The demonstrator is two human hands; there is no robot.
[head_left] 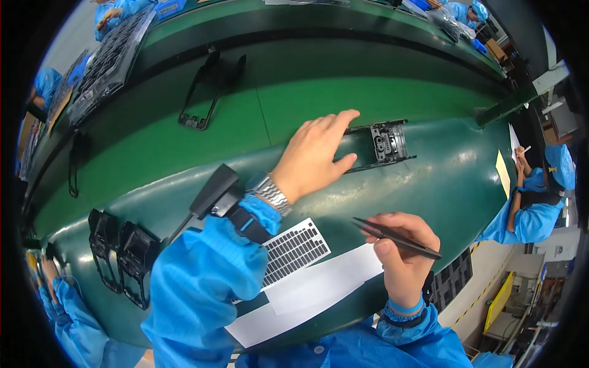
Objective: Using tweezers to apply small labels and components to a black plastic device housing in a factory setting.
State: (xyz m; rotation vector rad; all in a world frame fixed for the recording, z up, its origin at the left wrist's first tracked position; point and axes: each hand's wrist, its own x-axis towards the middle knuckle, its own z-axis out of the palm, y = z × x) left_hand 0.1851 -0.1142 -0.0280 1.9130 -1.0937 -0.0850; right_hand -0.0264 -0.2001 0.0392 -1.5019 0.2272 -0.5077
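My left hand [314,153] reaches over the dark green bench with its fingers spread, a metal watch on the wrist. It is beside the left end of a black plastic frame [391,142] with a molded block at its right end. The thumb and forefinger are near the frame's two side rails; I cannot tell whether they touch. My right hand [408,251] is closed on black tweezers [392,236], their tips pointing up and left. Below lies a white sheet of small black stickers [297,250], partly over plain white sheets [325,288].
More black frames [138,257] stand on the bench at left. On the green belt beyond lie a black frame [199,113] and another farther left [75,162]. A person in blue [521,214] writes at right. A black tray [453,279] is near my right elbow.
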